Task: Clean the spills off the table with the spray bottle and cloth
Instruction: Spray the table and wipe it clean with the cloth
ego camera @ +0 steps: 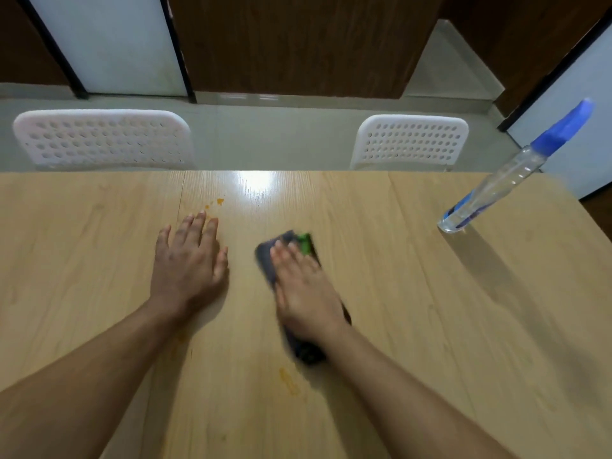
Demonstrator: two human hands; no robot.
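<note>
My right hand (303,289) lies flat on a dark cloth (268,260) with a green patch, pressing it onto the wooden table (414,293) near the middle; the hand and cloth are motion-blurred. My left hand (190,260) rests flat on the table to the left, fingers straight. Small orange spill spots (218,202) sit just beyond my left fingertips. Another faint orange smear (288,380) lies on the near side of the cloth. A clear spray bottle (493,190) with a blue head stands at the far right of the table.
Two white perforated chairs (102,139) (410,142) stand behind the table's far edge. Beyond them are a pale floor, dark wooden panels and white doors. A bright light reflection shows on the table's far middle.
</note>
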